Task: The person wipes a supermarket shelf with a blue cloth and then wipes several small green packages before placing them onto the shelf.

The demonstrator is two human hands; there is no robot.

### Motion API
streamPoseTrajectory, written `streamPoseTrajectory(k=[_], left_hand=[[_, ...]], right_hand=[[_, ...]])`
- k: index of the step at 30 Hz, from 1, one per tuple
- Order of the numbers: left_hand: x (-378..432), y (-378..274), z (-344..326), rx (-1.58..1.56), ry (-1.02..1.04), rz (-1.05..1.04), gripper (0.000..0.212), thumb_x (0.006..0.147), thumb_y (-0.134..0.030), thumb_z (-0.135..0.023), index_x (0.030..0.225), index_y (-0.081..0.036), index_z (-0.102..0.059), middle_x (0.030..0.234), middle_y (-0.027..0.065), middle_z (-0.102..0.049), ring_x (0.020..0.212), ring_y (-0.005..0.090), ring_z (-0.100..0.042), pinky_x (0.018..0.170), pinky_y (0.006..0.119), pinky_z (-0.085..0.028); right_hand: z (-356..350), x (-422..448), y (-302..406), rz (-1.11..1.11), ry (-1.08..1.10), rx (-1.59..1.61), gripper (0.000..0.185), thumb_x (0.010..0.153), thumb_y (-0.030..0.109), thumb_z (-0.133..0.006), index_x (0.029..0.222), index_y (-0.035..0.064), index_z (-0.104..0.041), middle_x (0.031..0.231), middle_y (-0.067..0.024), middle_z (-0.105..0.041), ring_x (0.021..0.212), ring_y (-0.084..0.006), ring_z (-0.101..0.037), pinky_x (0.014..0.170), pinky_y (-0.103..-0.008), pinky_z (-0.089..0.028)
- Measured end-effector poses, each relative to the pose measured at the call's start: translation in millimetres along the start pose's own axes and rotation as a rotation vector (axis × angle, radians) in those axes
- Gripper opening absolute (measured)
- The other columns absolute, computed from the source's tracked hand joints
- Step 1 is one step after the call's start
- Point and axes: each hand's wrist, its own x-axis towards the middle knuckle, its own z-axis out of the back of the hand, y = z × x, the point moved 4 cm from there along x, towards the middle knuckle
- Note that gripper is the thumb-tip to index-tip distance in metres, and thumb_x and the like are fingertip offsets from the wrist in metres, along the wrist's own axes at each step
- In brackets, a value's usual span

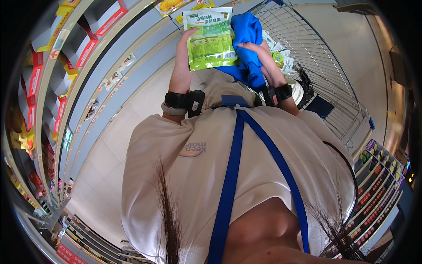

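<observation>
My left hand [184,46] grips a green and white seasoning packet [211,41] by its left edge, thumb on the printed face. The packet is upright and bears writing, pictures and a barcode. In my right hand [263,57] is a bunched blue cloth [246,33], held against or just beside the packet's right edge. Part of the cloth hangs below my fingers. Both wrists wear black strapped devices.
A wire shopping cart [316,43] stands at the right, with similar packets [283,61], a black plastic bag [305,82] and a dark blue panel [319,106]. Store shelves [108,62] with red and yellow cartons curve along the left. More stocked shelves [379,184] stand at lower right.
</observation>
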Motion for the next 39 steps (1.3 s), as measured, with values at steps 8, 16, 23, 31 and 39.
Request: streamPoseTrajectory(k=[8, 16, 23, 31, 39], left_hand=[[-5, -10, 3, 0.411, 0.105, -0.027, 0.043, 0.093, -0.032, -0.051, 0.122, 0.0, -0.049, 0.114, 0.0103, -0.059, 0.101, 0.018, -0.06, 0.081, 0.033, -0.05], [-24, -4, -4, 0.528, 0.297, 0.0, 0.046, 0.086, 0.002, -0.056, 0.127, 0.001, -0.038, 0.121, 0.0162, -0.053, 0.11, 0.0268, -0.056, 0.093, 0.044, -0.048], [-20, -4, 3, 0.502, 0.291, -0.031, 0.051, 0.083, 0.008, -0.056, 0.129, -0.001, -0.036, 0.123, 0.0154, -0.053, 0.111, 0.0271, -0.055, 0.093, 0.044, -0.049], [1, 1, 60, 0.708, -0.054, -0.199, 0.055, 0.078, 0.007, -0.058, 0.128, -0.006, -0.039, 0.116, 0.0118, -0.057, 0.104, 0.0249, -0.059, 0.085, 0.035, -0.05], [-33, -9, 52, 1.759, 0.071, -0.547, 0.076, 0.075, -0.01, -0.065, 0.143, -0.016, -0.031, 0.098, 0.0121, -0.048, 0.102, 0.0285, -0.04, 0.093, 0.039, -0.035]], right_hand=[[1, 0, 6, -0.05, -0.056, 0.096, 0.039, 0.072, 0.007, -0.068, 0.109, -0.0017, -0.057, 0.095, -0.0088, -0.064, 0.083, -0.016, -0.063, 0.074, -0.0275, -0.051], [4, 6, 16, 0.072, -0.023, 0.043, 0.042, 0.072, 0.01, -0.07, 0.11, -0.0015, -0.055, 0.093, -0.0084, -0.063, 0.082, -0.0158, -0.061, 0.071, -0.0274, -0.051], [-1, 6, 26, 0.164, -0.025, -0.062, 0.039, 0.072, 0.011, -0.072, 0.105, -0.0024, -0.058, 0.093, -0.0083, -0.064, 0.081, -0.0161, -0.062, 0.073, -0.0284, -0.051], [-14, 41, 3, 0.438, -0.393, -0.857, 0.043, 0.068, 0.02, -0.076, 0.102, -0.0009, -0.06, 0.085, -0.012, -0.067, 0.076, -0.0149, -0.064, 0.071, -0.0288, -0.051], [-72, 68, -94, -0.087, 0.063, 0.169, 0.03, 0.072, 0.014, -0.064, 0.099, 0.0009, -0.061, 0.086, -0.007, -0.065, 0.076, -0.0176, -0.063, 0.071, -0.0291, -0.05]])
